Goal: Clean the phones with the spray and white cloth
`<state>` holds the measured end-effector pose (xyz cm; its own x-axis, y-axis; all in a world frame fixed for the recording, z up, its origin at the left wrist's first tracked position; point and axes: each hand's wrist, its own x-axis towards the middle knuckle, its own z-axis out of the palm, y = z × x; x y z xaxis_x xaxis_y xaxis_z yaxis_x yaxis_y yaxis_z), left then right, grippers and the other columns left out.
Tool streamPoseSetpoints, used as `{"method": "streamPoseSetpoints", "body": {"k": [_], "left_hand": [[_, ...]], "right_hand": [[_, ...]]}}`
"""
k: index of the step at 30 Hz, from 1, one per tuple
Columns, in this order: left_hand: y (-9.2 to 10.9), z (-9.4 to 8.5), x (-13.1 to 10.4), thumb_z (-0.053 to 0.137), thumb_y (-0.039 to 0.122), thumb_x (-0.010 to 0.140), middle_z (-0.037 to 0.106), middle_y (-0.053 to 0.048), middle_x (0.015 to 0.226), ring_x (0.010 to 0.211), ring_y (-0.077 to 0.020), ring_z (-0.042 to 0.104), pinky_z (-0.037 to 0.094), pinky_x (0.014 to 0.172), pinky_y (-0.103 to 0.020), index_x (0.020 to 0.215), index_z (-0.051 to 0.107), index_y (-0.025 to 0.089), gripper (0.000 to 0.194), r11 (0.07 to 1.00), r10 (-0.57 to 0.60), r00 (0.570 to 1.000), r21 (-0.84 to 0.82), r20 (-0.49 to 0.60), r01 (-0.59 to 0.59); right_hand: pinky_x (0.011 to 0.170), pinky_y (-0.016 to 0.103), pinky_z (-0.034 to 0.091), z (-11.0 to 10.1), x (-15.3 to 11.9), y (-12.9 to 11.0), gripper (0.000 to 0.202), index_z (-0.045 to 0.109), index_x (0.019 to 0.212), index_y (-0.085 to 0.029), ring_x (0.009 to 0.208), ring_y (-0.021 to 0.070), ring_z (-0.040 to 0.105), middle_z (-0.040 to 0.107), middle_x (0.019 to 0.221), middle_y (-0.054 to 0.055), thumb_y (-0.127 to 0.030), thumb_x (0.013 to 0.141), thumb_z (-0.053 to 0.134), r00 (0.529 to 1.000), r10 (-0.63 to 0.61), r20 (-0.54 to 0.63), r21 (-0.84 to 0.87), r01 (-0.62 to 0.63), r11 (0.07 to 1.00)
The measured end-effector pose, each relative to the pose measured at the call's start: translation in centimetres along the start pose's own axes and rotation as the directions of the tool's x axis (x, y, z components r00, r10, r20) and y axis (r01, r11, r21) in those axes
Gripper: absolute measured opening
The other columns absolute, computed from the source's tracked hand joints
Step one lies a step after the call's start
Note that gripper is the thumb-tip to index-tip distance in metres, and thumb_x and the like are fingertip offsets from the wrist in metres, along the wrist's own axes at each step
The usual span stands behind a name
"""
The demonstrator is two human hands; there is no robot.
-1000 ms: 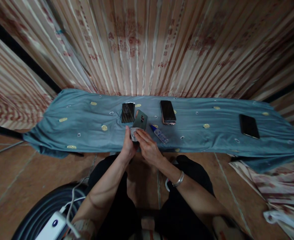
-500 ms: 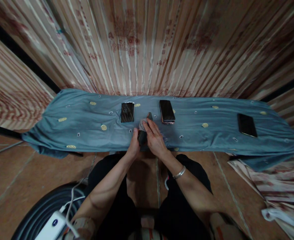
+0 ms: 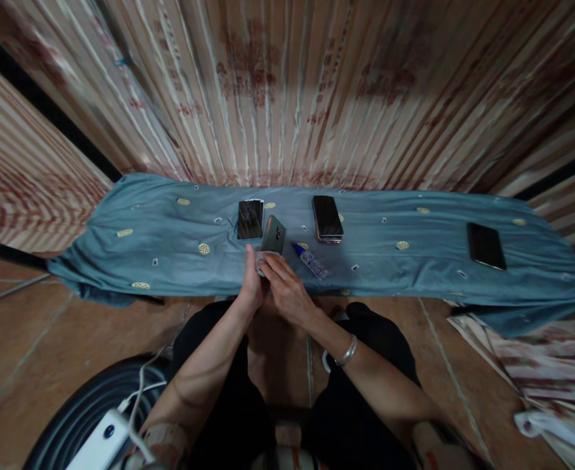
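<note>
- Left hand (image 3: 252, 287) closed on the near end of a green phone (image 3: 273, 235), back side and camera cluster facing up.
- Right hand (image 3: 287, 294) pressing a small pale cloth (image 3: 262, 262) against the phone's near end, fingers curled over it.
- Changed from half a second ago: phone then edge-on and lifted, right hand farther up toward 12 o'clock; now laid flatter, flat back in view, right hand drawn back toward 6 o'clock. Judged as a wiping stroke repeated along the back.
- Small clear bottle with blue cap (image 3: 310, 260) uncovered again at 3 o'clock of the hands, lying on the blue cloth of the desk (image 3: 170, 261).
- Other phones at 11 o'clock (image 3: 250, 219), 1 o'clock (image 3: 327, 219) and far at 3 o'clock (image 3: 485, 246), untouched.
- Hidden: phone's near end and most of the cloth under the fingers; screen side not visible; bottle label unreadable.
</note>
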<state>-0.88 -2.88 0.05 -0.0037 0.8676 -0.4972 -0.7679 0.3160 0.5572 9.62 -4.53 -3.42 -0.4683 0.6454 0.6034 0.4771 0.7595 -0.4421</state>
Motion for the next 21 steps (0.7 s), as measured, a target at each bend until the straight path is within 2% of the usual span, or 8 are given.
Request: {"method": "streamPoseSetpoints", "body": {"k": [4, 10, 15, 18, 21], "left_hand": [[0.7, -0.4, 0.5, 0.042, 0.075, 0.087, 0.076, -0.012, 0.083, 0.088, -0.0232, 0.074, 0.058, 0.086, -0.034, 0.095, 0.074, 0.011, 0.073, 1.0, 0.022, 0.999, -0.007, 0.033, -0.022], [1.1, -1.0, 0.8, 0.04, 0.072, 0.089, 0.077, -0.014, 0.083, 0.09, -0.0258, 0.074, 0.057, 0.091, -0.038, 0.085, 0.076, 0.011, 0.072, 0.999, -0.001, 0.997, -0.042, 0.076, 0.004], [0.5, -1.0, 0.3, 0.044, 0.063, 0.093, 0.078, -0.014, 0.097, 0.105, -0.0262, 0.071, 0.052, 0.1, -0.038, 0.1, 0.075, 0.01, 0.062, 0.998, -0.024, 0.998, -0.051, 0.066, 0.028], [0.1, -0.7, -0.1, 0.043, 0.052, 0.097, 0.077, -0.01, 0.109, 0.117, -0.0234, 0.066, 0.047, 0.106, -0.035, 0.108, 0.074, 0.014, 0.05, 0.997, -0.033, 0.999, -0.065, 0.038, 0.035], [-0.4, -0.3, -0.5, 0.043, 0.044, 0.099, 0.073, -0.007, 0.123, 0.128, -0.0206, 0.059, 0.043, 0.111, -0.032, 0.118, 0.07, 0.018, 0.042, 0.995, -0.039, 0.997, -0.091, 0.059, 0.044]], "right_hand": [[0.118, 0.044, 0.042, 0.3, -0.3, -0.2, 0.05, 0.052, 0.143, -0.009, 0.141, 0.0242, 0.044, 0.056, 0.144, 0.018, -0.007, 0.097, 0.034, 0.999, -0.017, 0.039, 0.005, 0.017, 1.0], [0.119, 0.047, 0.04, 0.4, -0.5, 0.1, 0.051, 0.047, 0.146, -0.008, 0.144, 0.0254, 0.041, 0.053, 0.147, 0.019, -0.008, 0.096, 0.035, 0.997, -0.027, 0.077, -0.008, 0.027, 1.0], [0.12, 0.049, 0.038, 0.2, -0.1, 0.5, 0.049, 0.045, 0.148, -0.009, 0.145, 0.0257, 0.039, 0.049, 0.15, 0.019, -0.019, 0.1, 0.036, 0.995, 0.045, 0.084, -0.015, -0.044, 0.999], [0.121, 0.048, 0.036, -0.2, 0.5, 1.0, 0.05, 0.044, 0.149, -0.01, 0.146, 0.0251, 0.039, 0.047, 0.153, 0.018, -0.024, 0.101, 0.036, 0.993, 0.099, 0.071, -0.024, -0.097, 0.995], [0.122, 0.049, 0.034, -0.5, 1.3, 1.9, 0.052, 0.041, 0.151, -0.012, 0.148, 0.0254, 0.035, 0.044, 0.155, 0.016, -0.027, 0.102, 0.037, 0.985, 0.162, 0.063, -0.034, -0.16, 0.987]]}}
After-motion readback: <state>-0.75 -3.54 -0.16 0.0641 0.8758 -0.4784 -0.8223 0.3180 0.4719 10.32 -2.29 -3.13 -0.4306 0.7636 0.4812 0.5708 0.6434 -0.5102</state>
